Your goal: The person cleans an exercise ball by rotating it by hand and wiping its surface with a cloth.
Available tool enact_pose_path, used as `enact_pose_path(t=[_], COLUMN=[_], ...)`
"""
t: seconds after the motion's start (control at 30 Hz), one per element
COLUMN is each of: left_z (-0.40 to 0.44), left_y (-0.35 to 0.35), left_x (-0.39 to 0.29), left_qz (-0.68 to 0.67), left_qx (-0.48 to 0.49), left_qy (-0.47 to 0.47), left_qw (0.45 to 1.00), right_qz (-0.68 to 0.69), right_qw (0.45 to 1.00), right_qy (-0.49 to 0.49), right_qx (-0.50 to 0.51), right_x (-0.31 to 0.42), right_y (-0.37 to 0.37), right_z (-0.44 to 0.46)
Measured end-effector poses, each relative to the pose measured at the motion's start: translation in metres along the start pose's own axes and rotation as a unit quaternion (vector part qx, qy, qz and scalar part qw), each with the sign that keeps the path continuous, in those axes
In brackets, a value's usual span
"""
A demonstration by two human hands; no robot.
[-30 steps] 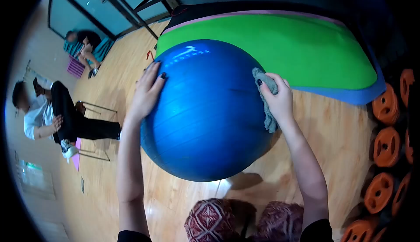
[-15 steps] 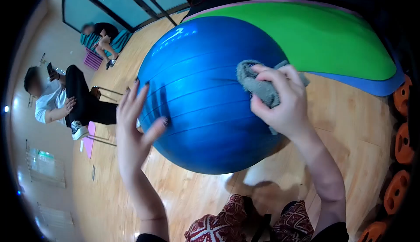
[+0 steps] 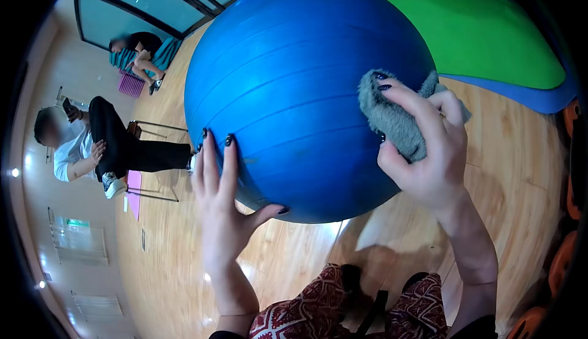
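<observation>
A large blue exercise ball (image 3: 294,94) with ridged bands fills the middle of the head view. My left hand (image 3: 223,198) lies against its lower left side, fingers spread and thumb stretched out along the lower edge. On the right side of the ball, my right hand (image 3: 429,137) grips a fluffy grey cloth (image 3: 392,118) between thumb and fingers. The cloth touches the ball's surface. Part of the cloth is hidden behind my fingers. Faint darker smudges show on the ball near my left fingertips.
A green mat (image 3: 484,38) lies on a blue one (image 3: 514,91) at the upper right. Orange weight plates (image 3: 560,262) line the right edge. One person (image 3: 79,149) sits on a chair at left; another (image 3: 144,54) sits farther back. Wooden floor (image 3: 165,265) spreads below.
The ball appears larger and higher in view. My left hand has moved from hovering at the left onto the ball. My right hand and the cloth have shifted right.
</observation>
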State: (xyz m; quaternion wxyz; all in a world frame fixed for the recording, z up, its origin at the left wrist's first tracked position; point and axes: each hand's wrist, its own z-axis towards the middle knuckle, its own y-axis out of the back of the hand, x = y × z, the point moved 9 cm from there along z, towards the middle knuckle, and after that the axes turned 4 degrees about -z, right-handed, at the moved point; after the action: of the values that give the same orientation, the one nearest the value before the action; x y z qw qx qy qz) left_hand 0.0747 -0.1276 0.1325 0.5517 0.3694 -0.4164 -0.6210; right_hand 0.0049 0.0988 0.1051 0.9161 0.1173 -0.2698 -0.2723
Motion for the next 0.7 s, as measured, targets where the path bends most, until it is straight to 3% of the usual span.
enact_pose_path(t=[0.23, 0.37, 0.43, 0.5, 0.63, 0.7], left_z=[0.024, 0.021, 0.019, 0.018, 0.01, 0.006], left_y=[-0.022, -0.026, -0.031, -0.033, -0.035, -0.034], left_x=[-0.03, -0.031, -0.035, -0.04, -0.034, -0.032], left_qz=[-0.058, -0.036, -0.069, -0.073, -0.066, -0.077], left_qx=[-0.069, -0.052, -0.08, -0.069, -0.06, -0.059], left_qy=[-0.042, -0.02, 0.003, 0.003, 0.003, -0.004], left_qw=[0.995, 0.998, 0.994, 0.995, 0.996, 0.995], right_qz=[-0.013, -0.025, -0.029, -0.061, 0.012, 0.002], right_qw=[0.995, 0.995, 0.997, 0.993, 0.992, 0.999], right_qy=[0.04, -0.075, -0.061, -0.029, -0.041, -0.047], right_qx=[0.094, 0.056, 0.042, 0.096, 0.118, 0.028], right_x=[0.046, -0.005, -0.004, 0.023, 0.022, 0.007], right_y=[-0.016, 0.008, 0.008, -0.002, -0.005, 0.009], right_z=[-0.013, -0.002, 0.0, -0.002, -0.002, -0.001])
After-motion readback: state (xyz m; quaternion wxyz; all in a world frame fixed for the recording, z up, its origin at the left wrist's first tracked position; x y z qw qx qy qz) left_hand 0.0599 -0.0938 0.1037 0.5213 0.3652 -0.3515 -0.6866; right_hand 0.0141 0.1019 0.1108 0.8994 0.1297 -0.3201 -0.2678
